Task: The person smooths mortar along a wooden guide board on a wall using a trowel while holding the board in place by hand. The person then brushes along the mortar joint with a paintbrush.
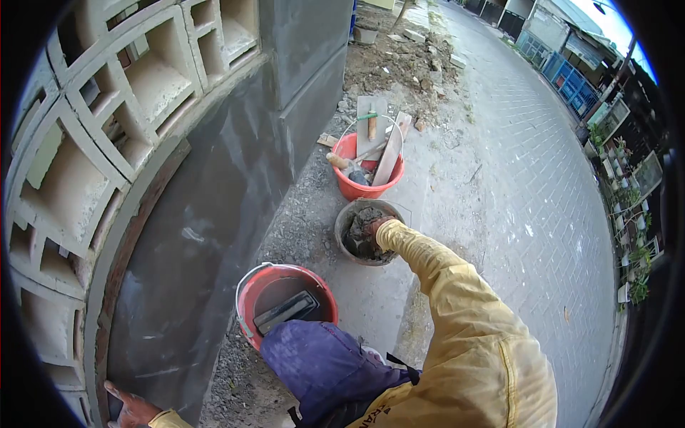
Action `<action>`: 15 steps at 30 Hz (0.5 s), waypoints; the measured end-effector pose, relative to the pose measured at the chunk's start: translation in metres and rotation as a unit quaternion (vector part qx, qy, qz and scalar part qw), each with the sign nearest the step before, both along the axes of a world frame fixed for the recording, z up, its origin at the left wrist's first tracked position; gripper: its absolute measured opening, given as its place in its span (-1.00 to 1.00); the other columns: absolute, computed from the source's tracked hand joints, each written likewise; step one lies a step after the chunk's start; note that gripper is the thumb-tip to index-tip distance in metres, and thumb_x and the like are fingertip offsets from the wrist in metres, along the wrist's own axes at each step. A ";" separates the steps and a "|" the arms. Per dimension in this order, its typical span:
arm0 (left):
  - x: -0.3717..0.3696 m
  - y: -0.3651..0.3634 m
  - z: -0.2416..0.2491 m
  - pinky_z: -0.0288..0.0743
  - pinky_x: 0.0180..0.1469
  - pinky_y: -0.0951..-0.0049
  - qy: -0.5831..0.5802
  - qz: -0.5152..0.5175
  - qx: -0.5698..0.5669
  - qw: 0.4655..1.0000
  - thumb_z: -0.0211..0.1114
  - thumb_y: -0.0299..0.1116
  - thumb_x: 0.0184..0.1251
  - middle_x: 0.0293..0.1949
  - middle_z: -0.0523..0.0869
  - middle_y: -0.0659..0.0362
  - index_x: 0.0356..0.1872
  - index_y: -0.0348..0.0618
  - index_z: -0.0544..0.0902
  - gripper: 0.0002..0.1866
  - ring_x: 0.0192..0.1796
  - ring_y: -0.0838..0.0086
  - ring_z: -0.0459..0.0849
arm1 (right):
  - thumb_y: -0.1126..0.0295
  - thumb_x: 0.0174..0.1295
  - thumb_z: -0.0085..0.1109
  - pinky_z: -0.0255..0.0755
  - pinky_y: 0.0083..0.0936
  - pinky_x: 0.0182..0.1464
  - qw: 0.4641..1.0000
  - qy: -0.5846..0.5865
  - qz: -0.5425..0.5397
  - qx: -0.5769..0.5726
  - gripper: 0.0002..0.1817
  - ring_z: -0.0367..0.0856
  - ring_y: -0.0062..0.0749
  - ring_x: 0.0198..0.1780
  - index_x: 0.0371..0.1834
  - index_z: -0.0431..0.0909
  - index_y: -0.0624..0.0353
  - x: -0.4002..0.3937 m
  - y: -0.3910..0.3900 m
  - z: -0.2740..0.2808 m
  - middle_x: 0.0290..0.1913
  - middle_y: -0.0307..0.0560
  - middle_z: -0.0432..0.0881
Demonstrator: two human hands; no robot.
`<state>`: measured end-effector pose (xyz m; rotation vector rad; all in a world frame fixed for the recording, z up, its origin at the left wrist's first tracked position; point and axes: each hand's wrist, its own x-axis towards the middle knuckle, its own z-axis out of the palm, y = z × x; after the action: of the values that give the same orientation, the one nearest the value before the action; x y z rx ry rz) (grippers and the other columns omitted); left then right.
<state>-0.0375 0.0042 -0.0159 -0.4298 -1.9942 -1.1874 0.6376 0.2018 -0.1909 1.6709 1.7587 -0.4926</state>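
Observation:
My right hand [379, 227] reaches down into a round grey bowl [341, 241] of wet mortar [362, 227]. Its fingers are hidden, so I cannot tell what they hold. At the lower left, my left hand [133, 409] is open with a finger stretched out, beside the freshly coated dark grey wall [178, 285]. Nearer to me stands a red bucket [246, 303] of murky water with a dark rectangular float [289, 311] in it. Beyond the bowl, a red-orange bucket [364, 191] holds a trowel [372, 123], a wooden board [392, 150] and other tools.
Pale ventilation blocks [160, 68] sit above the coated wall. Rubble and soil [399, 64] lie farther along it. A paved lane [535, 214] runs along the right, with potted plants [631, 214] at its far side. Purple cloth [321, 364] covers part of the near foreground.

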 end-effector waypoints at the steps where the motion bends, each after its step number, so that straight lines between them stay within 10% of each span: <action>1: 0.001 0.004 0.003 0.07 0.38 -0.40 -0.013 0.007 -0.007 1.000 0.43 0.47 -0.14 0.44 -0.14 -0.55 0.41 -0.60 -0.18 0.47 0.49 -0.40 -0.07 | 0.28 -0.14 0.49 0.51 -0.23 0.22 0.999 0.046 0.024 0.003 -0.25 0.63 -0.11 0.19 0.26 0.51 -0.34 0.019 -0.003 -0.005 0.14 -0.09 0.67; 3: -0.004 0.004 0.002 0.10 0.35 -0.35 0.001 0.035 -0.047 0.998 0.43 0.43 -0.12 0.39 -0.10 -0.53 0.41 -0.54 -0.16 0.41 0.44 -0.37 -0.02 | 0.21 -0.05 0.40 0.53 -0.22 0.17 0.991 0.109 -0.064 0.037 -0.38 0.68 -0.08 0.08 0.20 0.55 -0.31 0.060 -0.002 -0.066 0.07 -0.08 0.68; 8: -0.037 -0.008 -0.026 0.29 0.17 -0.10 0.054 0.180 -0.273 0.943 0.38 0.23 0.02 0.18 0.06 -0.43 0.42 -0.28 -0.03 0.13 0.18 -0.22 0.25 | 0.24 0.08 0.39 0.50 -0.36 0.04 0.898 0.345 -0.192 0.195 -0.57 0.67 -0.30 -0.11 0.06 0.59 -0.08 0.082 -0.078 -0.018 -0.16 -0.13 0.71; 9: -0.069 -0.017 -0.051 0.40 -0.04 0.08 0.098 0.283 -0.475 0.827 0.24 0.03 0.28 -0.06 0.28 -0.28 0.45 0.08 0.15 -0.23 -0.09 -0.03 0.42 | 0.27 0.08 0.41 0.50 -0.39 0.02 0.880 0.368 -0.187 0.234 -0.58 0.66 -0.36 -0.14 0.04 0.58 -0.03 0.081 -0.089 -0.015 -0.18 -0.15 0.71; 12: -0.061 -0.015 -0.045 0.27 0.12 0.01 0.086 0.106 -0.179 0.974 0.35 0.07 0.18 0.07 0.18 -0.35 0.42 -0.11 0.11 -0.10 0.09 -0.09 0.27 | 0.32 0.09 0.41 0.47 -0.48 -0.05 0.813 0.469 -0.212 0.274 -0.60 0.58 -0.49 -0.22 0.01 0.55 0.08 0.043 -0.106 0.035 -0.27 -0.20 0.65; 15: -0.034 -0.006 -0.031 0.14 0.29 -0.06 0.070 0.005 -0.061 0.996 0.46 0.10 0.07 0.21 0.09 -0.41 0.40 -0.31 0.07 0.05 0.27 -0.15 0.12 | 0.31 0.12 0.41 0.43 -0.54 -0.11 0.781 0.532 -0.185 0.271 -0.59 0.49 -0.54 -0.26 0.00 0.50 0.15 -0.025 -0.107 0.094 -0.30 -0.21 0.57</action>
<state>-0.0719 -0.0017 -0.0467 -0.5486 -1.9500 -1.0046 0.6121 0.0946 -0.0967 2.4238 2.5013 -1.4462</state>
